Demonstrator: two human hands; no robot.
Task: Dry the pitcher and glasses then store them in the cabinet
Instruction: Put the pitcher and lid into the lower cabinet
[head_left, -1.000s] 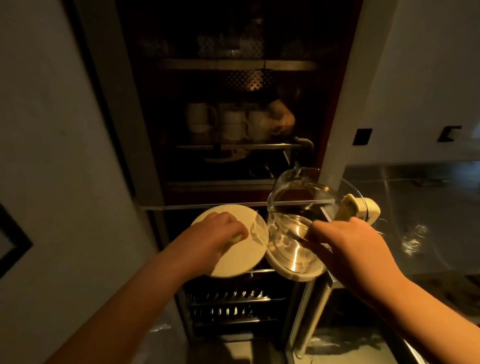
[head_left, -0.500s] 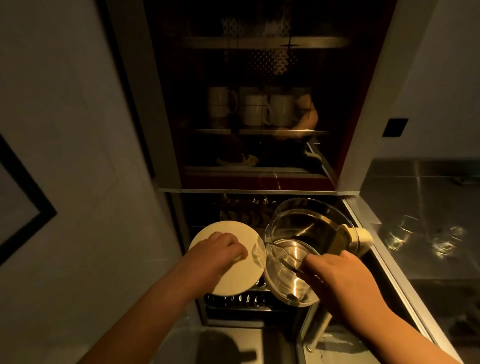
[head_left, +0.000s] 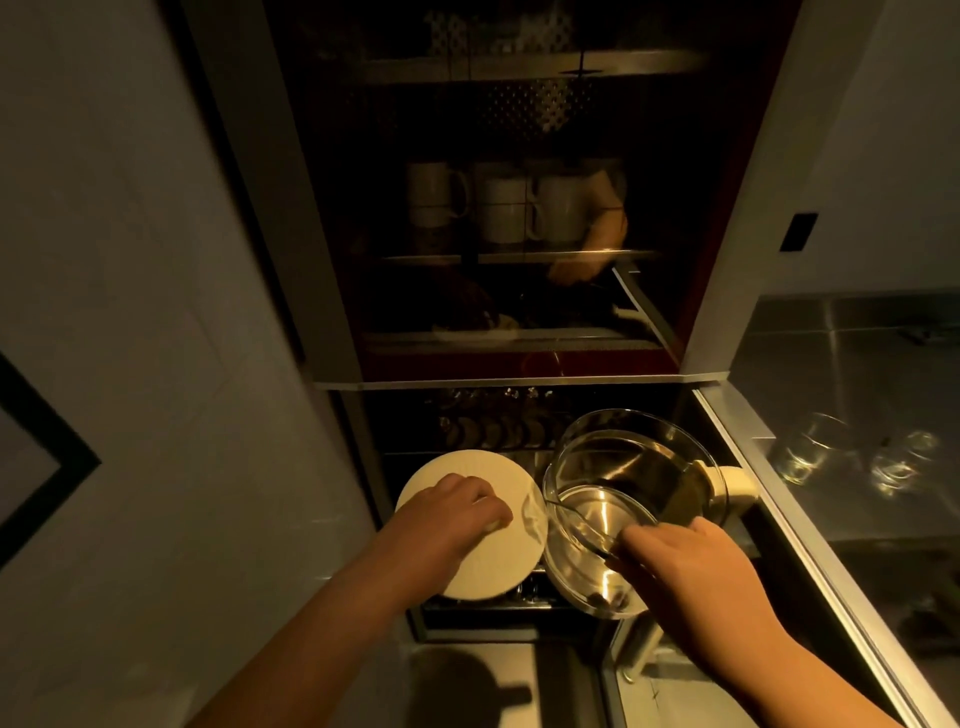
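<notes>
glass pitcher held tilted by its near rim in the right hand, over the open lower cabinet, round cream lid gripped from above by the left hand, two glasses left on the steel counter to the right

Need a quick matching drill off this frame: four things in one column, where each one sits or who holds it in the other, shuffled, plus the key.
Things
1. pitcher
2. lid
3. mugs
4. glasses

Place or state
A. standing on the steel counter at the right
B. gripped by the left hand
C. on a shelf behind the cabinet's glass door
D. held at the rim by the right hand, tilted so its open mouth faces the camera

Pairs: 1-D, 2-B, 3-C, 4-A
</notes>
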